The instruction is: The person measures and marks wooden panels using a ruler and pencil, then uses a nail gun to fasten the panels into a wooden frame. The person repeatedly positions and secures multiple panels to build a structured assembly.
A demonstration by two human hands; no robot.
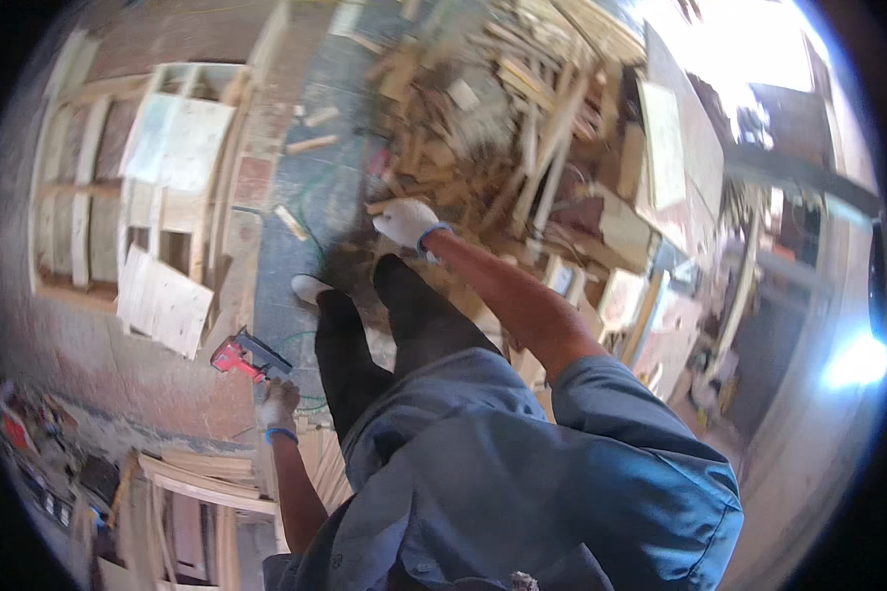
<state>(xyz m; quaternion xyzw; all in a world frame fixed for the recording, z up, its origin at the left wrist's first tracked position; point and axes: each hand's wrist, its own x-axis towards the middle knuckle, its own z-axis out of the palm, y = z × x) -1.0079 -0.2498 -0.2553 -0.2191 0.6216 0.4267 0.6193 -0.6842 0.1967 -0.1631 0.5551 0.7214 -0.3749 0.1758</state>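
My left hand, in a whitish work glove with a blue cuff, is low at the left, at the rear end of a red and black nail gun. Its fingers are small and blurred, so whether they grip the tool is unclear. The nail gun is at the right edge of a brown worktable. Stretched forward over a heap of wood offcuts, my right hand, gloved in white with a blue cuff, is closed on a short piece of wood that shows at its fingertips.
On the worktable is a wooden frame with pale boards on it. Loose wood scraps and a green hose lie on the dark floor. Stacked lumber stands at the lower left; a large panel rises right of the heap.
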